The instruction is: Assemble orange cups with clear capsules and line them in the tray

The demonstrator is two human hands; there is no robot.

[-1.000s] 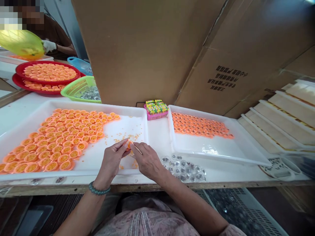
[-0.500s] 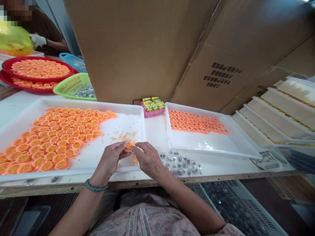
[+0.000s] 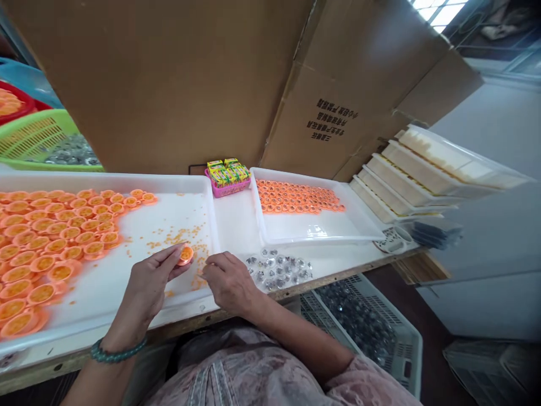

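The cup (image 3: 186,255) is left of centre in the lower half of the frame, over the left tray (image 3: 177,184). The left hand (image 3: 149,280) pinches its edge between thumb and fingers. The right hand (image 3: 232,286) is just beside it, fingers curled; whether they grip anything cannot be determined. The cup appears light, thin-walled and slightly flexible. Grasp the outer wall gently; keep level, as loose bits (image 3: 180,234) suggest spillage.

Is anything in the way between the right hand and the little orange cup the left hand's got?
No, nothing visible. Only a small open gap separates the right hand from the orange cup. The left hand grips it from the other side.
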